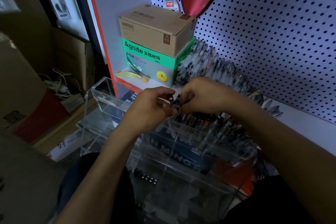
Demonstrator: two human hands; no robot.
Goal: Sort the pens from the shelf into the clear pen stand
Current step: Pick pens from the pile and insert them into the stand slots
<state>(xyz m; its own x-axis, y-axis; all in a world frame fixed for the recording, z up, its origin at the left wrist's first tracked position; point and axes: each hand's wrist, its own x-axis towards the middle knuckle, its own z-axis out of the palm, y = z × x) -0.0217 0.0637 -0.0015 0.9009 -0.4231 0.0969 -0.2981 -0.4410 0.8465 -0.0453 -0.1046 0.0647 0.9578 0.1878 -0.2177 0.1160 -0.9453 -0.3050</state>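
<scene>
While both my hands meet over the clear pen stand (101, 96), my right hand (201, 94) has its fingers curled round a small bunch of pens (175, 102), and my left hand (151, 107) pinches the same bunch from the nine o'clock side. These pens sit right between my fingertips, just above the stand's filled compartments. At one o'clock from my hands, a long row of pens (209, 63) leans along the shelf (300, 123), beside a green box (145, 60).
</scene>
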